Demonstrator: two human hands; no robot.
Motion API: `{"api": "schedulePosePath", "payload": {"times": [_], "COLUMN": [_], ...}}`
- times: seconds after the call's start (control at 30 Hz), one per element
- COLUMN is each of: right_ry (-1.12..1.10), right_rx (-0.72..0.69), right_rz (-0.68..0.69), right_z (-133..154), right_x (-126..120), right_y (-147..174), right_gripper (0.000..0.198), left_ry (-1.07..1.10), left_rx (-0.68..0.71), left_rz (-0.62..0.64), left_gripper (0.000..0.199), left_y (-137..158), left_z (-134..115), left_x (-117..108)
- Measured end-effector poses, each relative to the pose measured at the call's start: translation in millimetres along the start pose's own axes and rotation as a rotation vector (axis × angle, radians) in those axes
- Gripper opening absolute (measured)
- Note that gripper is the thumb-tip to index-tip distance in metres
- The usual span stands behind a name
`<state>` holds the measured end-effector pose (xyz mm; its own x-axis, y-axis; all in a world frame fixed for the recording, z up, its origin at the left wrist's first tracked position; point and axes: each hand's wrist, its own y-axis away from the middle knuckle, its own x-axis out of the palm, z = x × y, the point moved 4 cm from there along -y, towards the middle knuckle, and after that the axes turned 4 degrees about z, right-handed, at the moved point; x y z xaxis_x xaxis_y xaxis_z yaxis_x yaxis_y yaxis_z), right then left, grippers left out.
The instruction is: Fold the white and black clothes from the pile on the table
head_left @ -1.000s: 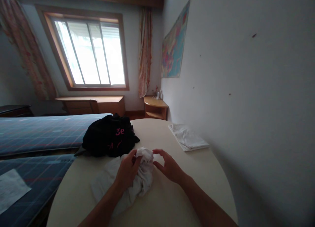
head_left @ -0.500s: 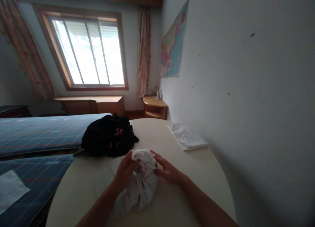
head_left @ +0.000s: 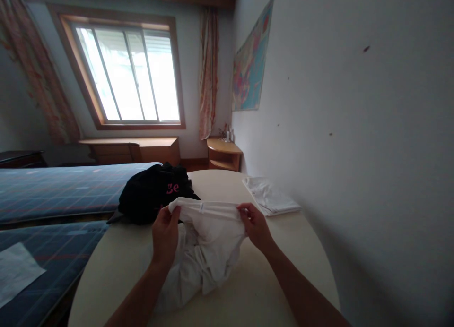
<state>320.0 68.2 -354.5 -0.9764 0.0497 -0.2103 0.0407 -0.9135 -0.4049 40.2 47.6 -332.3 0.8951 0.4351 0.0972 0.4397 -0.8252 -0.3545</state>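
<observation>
- White garment (head_left: 216,246): upper edge is stretching nearly straight between 2 hands; body is hanging below, its lower folds apparently lying on the near part of the round table (head_left: 220,183).
- Left hand (head_left: 165,232): is pinching the edge's left end, thumb towards the viewer.
- Right hand (head_left: 256,225): is pinching the right end; the 2 hands are staying well apart.
- Handling, my judgement: an even, light pull is serving best; hard tugging is risking a stretched edge. Matching grip heights is helping the cloth hang square. Rumples are gathering below, so lifting a little and shaking is probably loosening them.
- Just beyond the left hand: black bundle (head_left: 149,194) with pink lettering is sitting at the table's left edge.
- Farther right: folded white cloth (head_left: 271,197) is lying flat near the wall (head_left: 354,176).
- Outward left: 2 plaid mattresses (head_left: 71,190) are showing; paper (head_left: 17,270) is lying on the nearer one.
</observation>
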Motion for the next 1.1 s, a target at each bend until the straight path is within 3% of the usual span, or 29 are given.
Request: {"api": "schedulePosePath", "payload": {"times": [0.07,0.13,0.27,0.37,0.5,0.6,0.7,0.83,0.93,1.03,1.1], "right_ry": [0.002,-0.015,-0.018,0.162,0.418,0.403,0.313,0.202,-0.026,-0.155,-0.047], "right_rx": [-0.011,-0.019,-0.031,0.004,0.031,0.045,0.109,0.138,0.158,0.066,-0.002], "right_rz": [-0.094,-0.089,0.199,0.407,0.493,0.517,0.451,-0.009,-0.255,-0.191,-0.062], "right_z": [-0.3,-4.1,-14.8,-19.4,-15.9,-11.6,-12.5,-16.3,-26.0,-33.7,-35.2], "right_x": [-13.0,-20.4,-22.7,-24.9,-25.9,-21.4,-23.8,-49.1,-60.8,-54.8,-46.1], "right_y": [-3.2,-6.3,-7.5,-1.2,6.1,7.3,2.5,-11.6,-17.2,-19.2,-16.3], "right_gripper": [0.027,0.035,0.049,0.058,0.062,0.050,0.043,0.042,0.060,0.069,0.066], "left_ry": [-0.063,-0.146,-0.401,-0.529,-0.635,-0.624,-0.527,-0.524,-0.513,-0.521,-0.582], "left_rx": [-0.008,0.037,0.209,0.160,0.061,0.029,0.025,0.075,0.087,0.159,0.226], "left_rz": [0.090,0.204,0.336,0.504,0.639,0.673,0.651,0.430,0.244,0.195,0.271], "left_gripper": [0.047,0.045,0.055,0.076,0.082,0.070,0.049,0.033,0.041,0.052,0.053], "left_y": [-1.7,-0.8,4.4,8.6,14.4,17.0,13.6,-5.6,-20.7,-23.9,-16.9], "left_z": [9.6,23.0,53.6,72.5,70.9,55.9,38.0,21.7,23.3,28.8,30.8], "left_x": [5.0,12.6,20.4,20.2,17.5,20.0,21.1,7.5,-5.8,-7.4,-0.6]}}
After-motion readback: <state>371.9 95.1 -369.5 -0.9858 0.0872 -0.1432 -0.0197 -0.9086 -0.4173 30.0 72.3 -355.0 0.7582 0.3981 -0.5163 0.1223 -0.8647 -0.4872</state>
